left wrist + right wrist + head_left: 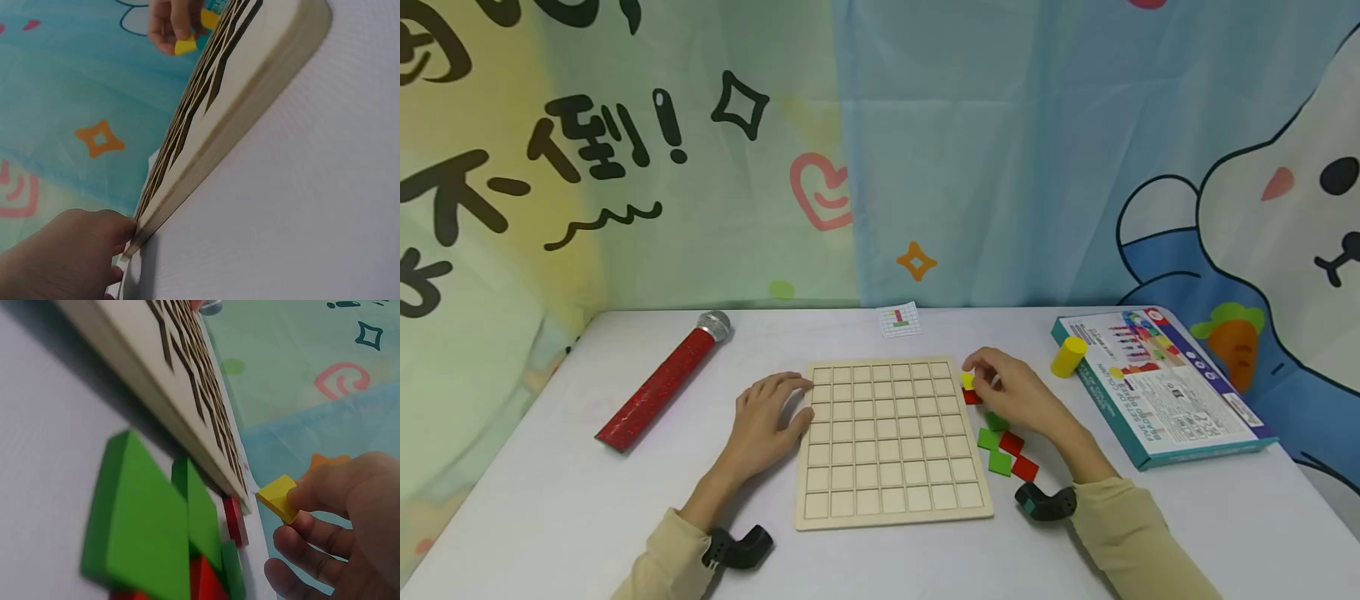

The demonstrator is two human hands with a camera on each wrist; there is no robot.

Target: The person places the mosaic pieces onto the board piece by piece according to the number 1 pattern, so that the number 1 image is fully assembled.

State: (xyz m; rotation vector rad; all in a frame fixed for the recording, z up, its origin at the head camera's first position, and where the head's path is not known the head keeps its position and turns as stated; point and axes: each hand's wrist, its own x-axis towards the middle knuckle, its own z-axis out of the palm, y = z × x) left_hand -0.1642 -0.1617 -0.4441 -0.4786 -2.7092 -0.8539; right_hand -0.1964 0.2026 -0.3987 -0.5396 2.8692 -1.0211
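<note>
A square wooden grid board (883,442) lies on the white table, its recessed cells bare. My left hand (769,421) rests at the board's upper left edge, with thumb and fingertips touching it; in the left wrist view the thumb (115,226) lies against the rim. Beyond the right edge of the board, my right hand (1011,390) pinches a small yellow square tile (279,495) between thumb and fingers, raised above the table in the right wrist view. Below that hand lie several green tiles (1000,462) and red tiles (1025,468).
A small card with a coloured grid pattern (899,319) lies behind the board. At left is a red microphone (662,379). A yellow cylinder (1068,357) stands beside a flat game box (1165,383) at right. A printed curtain (955,150) hangs behind the table.
</note>
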